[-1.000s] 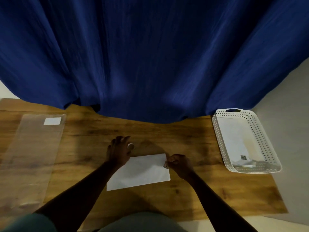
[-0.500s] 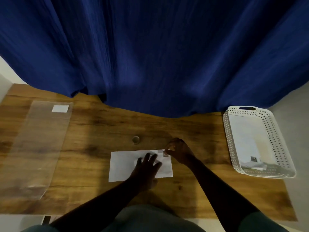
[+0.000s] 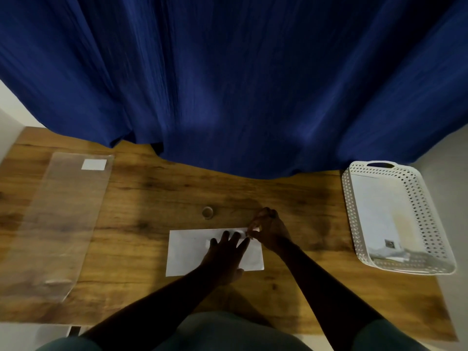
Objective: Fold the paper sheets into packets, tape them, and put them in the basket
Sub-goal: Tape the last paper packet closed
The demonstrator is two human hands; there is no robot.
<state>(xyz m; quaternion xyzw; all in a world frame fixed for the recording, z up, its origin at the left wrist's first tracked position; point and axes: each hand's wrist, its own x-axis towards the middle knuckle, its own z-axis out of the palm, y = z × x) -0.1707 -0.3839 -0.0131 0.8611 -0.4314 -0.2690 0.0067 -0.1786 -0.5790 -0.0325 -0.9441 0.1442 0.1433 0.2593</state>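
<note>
plastic sleeve [image 3: 58,219]: far left of the worktop [image 3: 291,198], clear sheet with a small white label at its far end. Well apart from the action, I'm ignoring it for now.

tape roll [image 3: 207,212]: small round thing sitting just beyond the paper, left of centre. I'm guessing it's the tape, too small to be sure.

folded packet [image 3: 187,252]: white, lying flat in front of me, long axis running left-right across the worktop. That's the thing the move hangs on.

left hand [image 3: 225,252]: spread flat, fingers wide, pressing down on the right-middle of the packet. Not gripping anything, just pinning it.

right hand [image 3: 268,231]: pinched narrow at the packet's far right corner, thumb and fingertips closed on something small and pale. Looks like a bit of tape, can't swear to it.

the relation that matters: the pinch sits right at the far edge of the packet, touching or nearly so, just right of my left fingertips. So I reckon the tape goes down across that far edge while the left hand stops the fold springing.

basket [image 3: 428,224]: white perforated one, far right edge, long axis running away from me, paper already inside. Right hand is clearly the nearer one, so I'd carry the packet over with that.
</note>
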